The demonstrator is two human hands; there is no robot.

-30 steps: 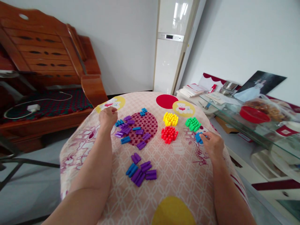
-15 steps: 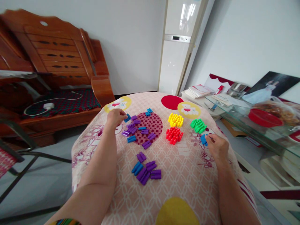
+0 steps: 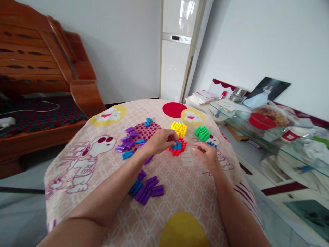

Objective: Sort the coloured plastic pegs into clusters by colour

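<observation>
My left hand [image 3: 164,140] pinches a blue plastic peg-shaped block [image 3: 179,146] above the pile of red blocks [image 3: 184,147]. Part of the red pile is hidden behind the hand and the blue block. To the right, my right hand [image 3: 207,154] hovers with its fingers apart and nothing in them. Just behind its fingers lie a few blue blocks [image 3: 211,144]. A bundle of green blocks [image 3: 203,133] and one of yellow blocks [image 3: 179,128] sit farther back. Purple blocks [image 3: 127,142] lie scattered left of my left hand, with blue blocks [image 3: 127,154] among them.
More purple blocks [image 3: 144,195] lie nearer to me on the patterned tablecloth [image 3: 190,192]. A glass shelf [image 3: 239,120] with a red bowl [image 3: 262,120] stands at the right. A wooden bench [image 3: 84,92] is at the left, and a tall white cabinet unit [image 3: 174,65] behind the table.
My left hand has moved right from the purple blocks to above the red pile, bringing a blue block. My right hand has let go of blue blocks and drawn inward. The view has turned right.
</observation>
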